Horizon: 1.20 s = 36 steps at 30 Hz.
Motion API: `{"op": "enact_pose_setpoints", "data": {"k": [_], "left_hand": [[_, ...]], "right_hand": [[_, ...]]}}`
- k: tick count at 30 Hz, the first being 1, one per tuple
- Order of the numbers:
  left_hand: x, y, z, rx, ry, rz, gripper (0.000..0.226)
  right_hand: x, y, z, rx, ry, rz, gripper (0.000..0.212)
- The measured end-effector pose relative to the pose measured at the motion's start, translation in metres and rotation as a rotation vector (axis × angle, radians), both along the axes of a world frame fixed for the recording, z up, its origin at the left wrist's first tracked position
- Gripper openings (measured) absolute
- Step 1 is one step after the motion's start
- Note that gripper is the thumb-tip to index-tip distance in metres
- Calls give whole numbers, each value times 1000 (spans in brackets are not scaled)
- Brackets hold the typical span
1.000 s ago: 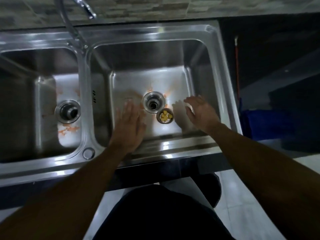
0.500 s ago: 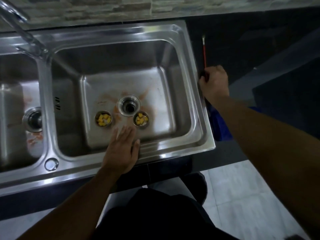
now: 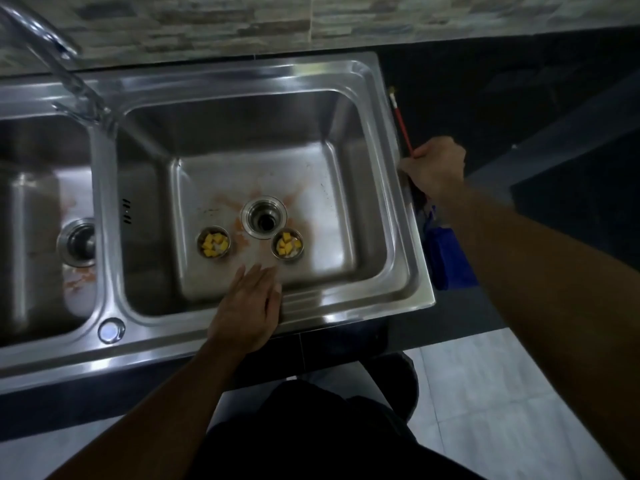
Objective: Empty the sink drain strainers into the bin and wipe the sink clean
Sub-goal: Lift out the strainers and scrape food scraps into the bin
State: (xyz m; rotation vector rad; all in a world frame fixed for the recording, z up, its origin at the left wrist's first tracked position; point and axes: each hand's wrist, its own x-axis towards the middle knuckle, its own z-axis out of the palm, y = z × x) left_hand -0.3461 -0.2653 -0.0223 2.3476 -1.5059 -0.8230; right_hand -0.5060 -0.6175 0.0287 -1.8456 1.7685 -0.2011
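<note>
Two small metal drain strainers with yellow food bits stand on the floor of the right sink basin (image 3: 377, 258): one strainer (image 3: 214, 242) left of the open drain hole (image 3: 264, 218), the other strainer (image 3: 287, 245) to its lower right. Orange stains ring the drain. My left hand (image 3: 248, 306) rests flat with straight fingers on the basin's front rim, fingertips over the edge. My right hand (image 3: 435, 168) grips the lower end of a thin red-handled brush (image 3: 401, 119) on the dark counter beside the sink's right rim.
The left basin (image 3: 38, 209) has a stopper in its drain (image 3: 77, 241) and orange stains. The tap (image 3: 59, 71) arches over the divider. A blue object (image 3: 450, 258) sits below the counter's right edge. Pale floor tiles lie at the lower right.
My right hand left the basin and took hold of the red brush on the counter. My left hand drew back to the front rim, uncovering the left strainer. The view shifted right.
</note>
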Motion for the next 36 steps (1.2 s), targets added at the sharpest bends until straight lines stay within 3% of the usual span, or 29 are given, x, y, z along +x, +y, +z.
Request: {"op": "enact_pose_setpoints", "data": {"k": [3, 7, 9, 11, 14, 17, 22, 26, 29, 36], "left_hand": [[3, 1, 1, 12, 30, -21, 61], [13, 9, 4, -69, 125, -6, 43], [25, 17, 4, -79, 175, 53, 37], [42, 26, 3, -62, 212, 133, 37], [68, 35, 4, -49, 264, 211, 38], [93, 41, 2, -48, 256, 357, 35], [132, 38, -8, 140, 334, 449, 39], [153, 25, -14, 338, 376, 405, 50], [158, 13, -24, 335, 324, 396, 49], [165, -2, -72, 227, 363, 463, 71]], "right_hand": [[6, 11, 4, -79, -63, 53, 9], [25, 53, 12, -74, -263, 212, 35], [35, 83, 19, 160, -504, 290, 55], [46, 110, 22, 420, -650, 250, 57], [65, 152, 19, 704, -848, 78, 45], [83, 198, 8, 788, -964, -55, 25], [99, 258, -19, 582, -1043, -65, 13], [92, 283, -38, 214, -742, 110, 19], [83, 292, -47, -52, -513, 263, 19], [68, 312, -48, -243, -370, 387, 23]]}}
